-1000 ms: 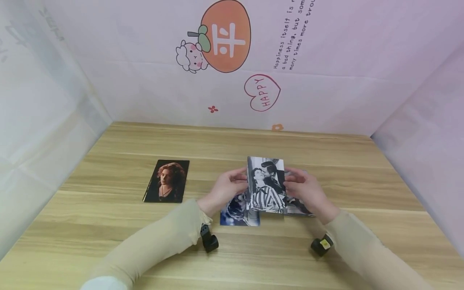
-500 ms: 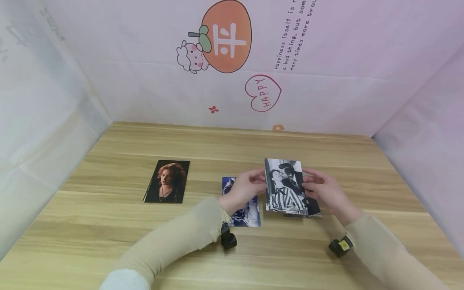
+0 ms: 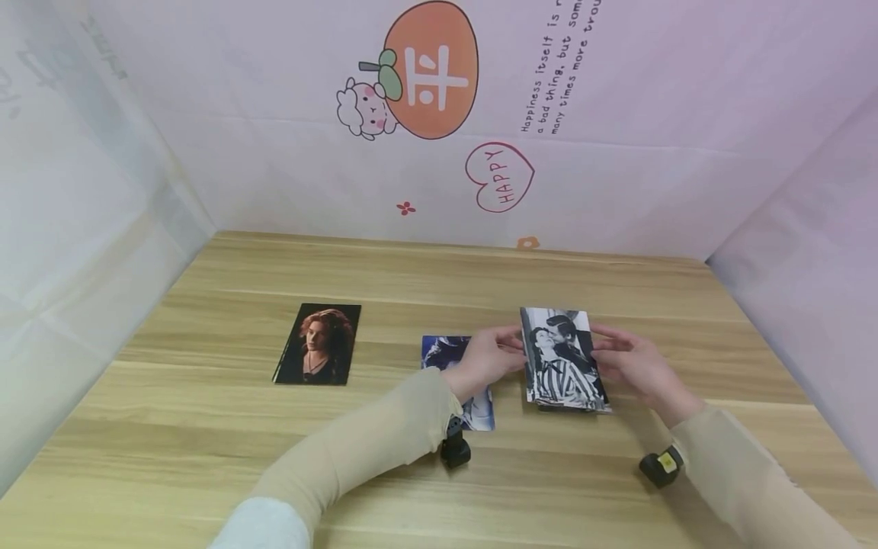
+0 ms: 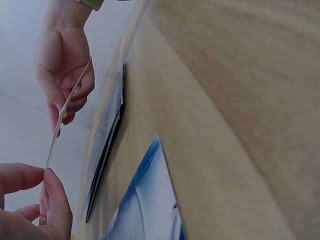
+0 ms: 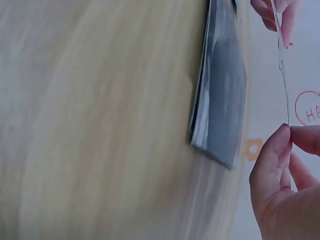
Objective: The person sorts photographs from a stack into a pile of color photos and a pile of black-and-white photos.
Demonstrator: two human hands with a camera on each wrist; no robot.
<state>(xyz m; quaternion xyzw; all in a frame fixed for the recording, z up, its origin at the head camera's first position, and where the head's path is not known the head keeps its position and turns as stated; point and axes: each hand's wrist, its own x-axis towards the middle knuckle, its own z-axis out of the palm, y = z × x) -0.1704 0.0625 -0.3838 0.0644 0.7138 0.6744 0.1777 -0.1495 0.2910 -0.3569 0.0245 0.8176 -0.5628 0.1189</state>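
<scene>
A black-and-white photo card (image 3: 559,358) of a couple, one in stripes, is held between both hands at its side edges. My left hand (image 3: 488,354) pinches its left edge between thumb and fingers. On the opposite edge, my right hand (image 3: 634,366) pinches it likewise. Both wrist views show the card bowed slightly and apart from a small stack of photo cards (image 5: 225,95) lying on the table below. From the head view it hides most of that stack. Under my left wrist lies a blue photo card (image 3: 482,412), partly covered by the hand and sleeve.
On the left of the wooden table (image 3: 411,496) lies a dark portrait photo card (image 3: 317,345), its lower edge looking thick like a pile. White printed cloth (image 3: 288,175) walls in the table at the back and both sides.
Both hands have carried the black-and-white photo card to the right and slightly nearer, over the stack. More of the blue card was uncovered as the held card moved off it.
</scene>
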